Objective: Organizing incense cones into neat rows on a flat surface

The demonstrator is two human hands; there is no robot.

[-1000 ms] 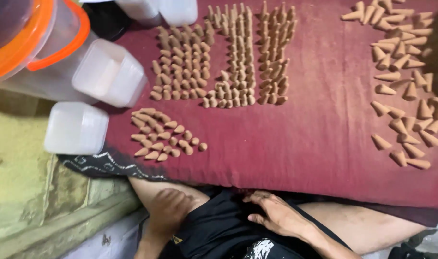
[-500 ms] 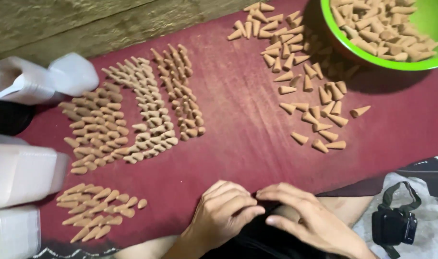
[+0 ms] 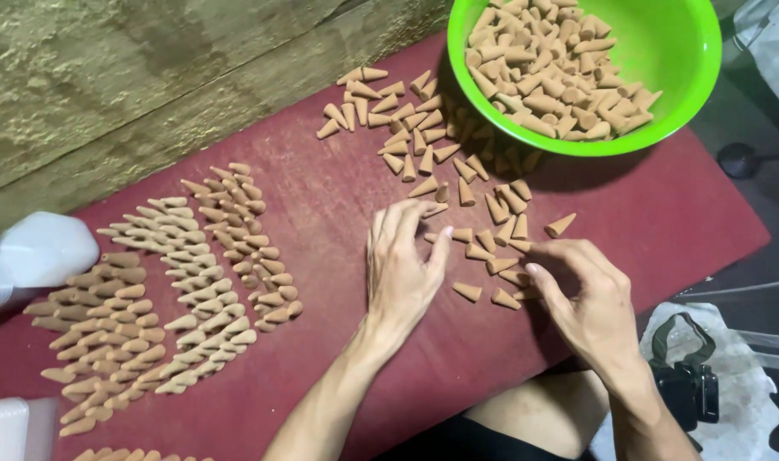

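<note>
Broadly, I had a maroon board under me, running out to its right-hand corner, with everything else sitting on it. At its far right edge stood a green bowl, heaped with tan cones. Toward the left end lay rows of the same cones, packed side by side in curved bands, with a white tub just beyond them at the left edge. Between rows and bowl, a loose scatter of cones ran from the far edge down to my hands. My left hand lay flat with fingers spread, holding nothing, fingertips touching cones at the scatter's near end. My right hand was curled narrow, thumb and fingers pinching at a cone; whether it was gripped, I could not tell. I judged these cones light, dry and brittle at the tips, best pinched around the thick base.
</note>
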